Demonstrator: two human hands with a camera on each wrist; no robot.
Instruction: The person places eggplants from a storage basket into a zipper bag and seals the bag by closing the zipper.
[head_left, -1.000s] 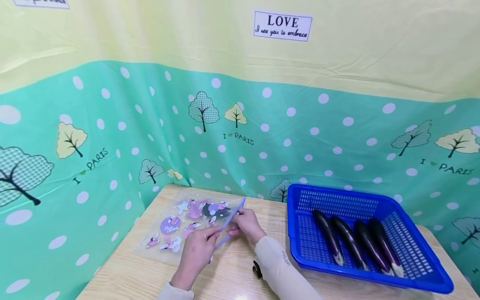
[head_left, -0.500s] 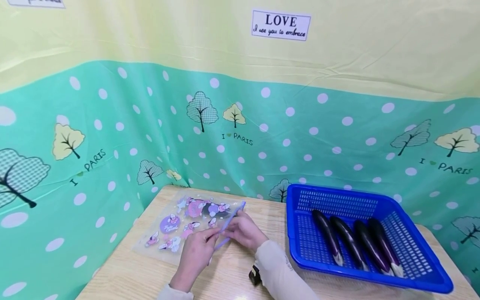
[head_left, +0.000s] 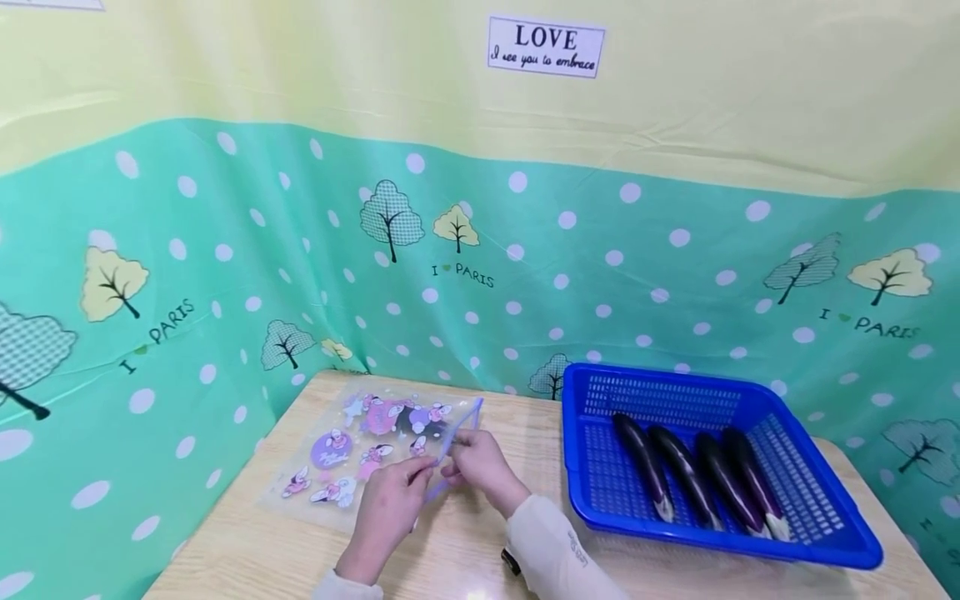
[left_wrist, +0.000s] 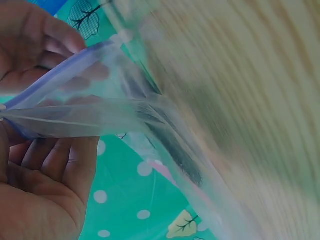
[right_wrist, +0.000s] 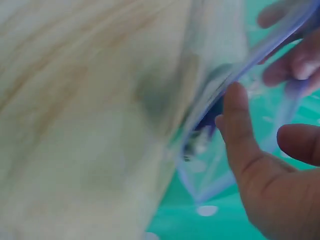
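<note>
A clear zip bag with pink and purple cartoon prints lies on the table, its purple zip edge raised and its mouth parted. My left hand pinches that edge near its middle; in the left wrist view the curled fingers show below the film. My right hand is at the mouth, and in the right wrist view its extended finger touches the rim while the thumb stands apart. Inside the bag is a dark elongated thing, blurred by the film, its kind unclear.
To the right stands a blue plastic basket with several dark purple eggplants in it. Green and yellow printed cloth hangs behind and left of the wooden table. A small black object is by the right sleeve.
My right hand has shifted at the rim, and the bag's mouth is spread wider. The left hand keeps its grip. The head view has turned slightly right.
</note>
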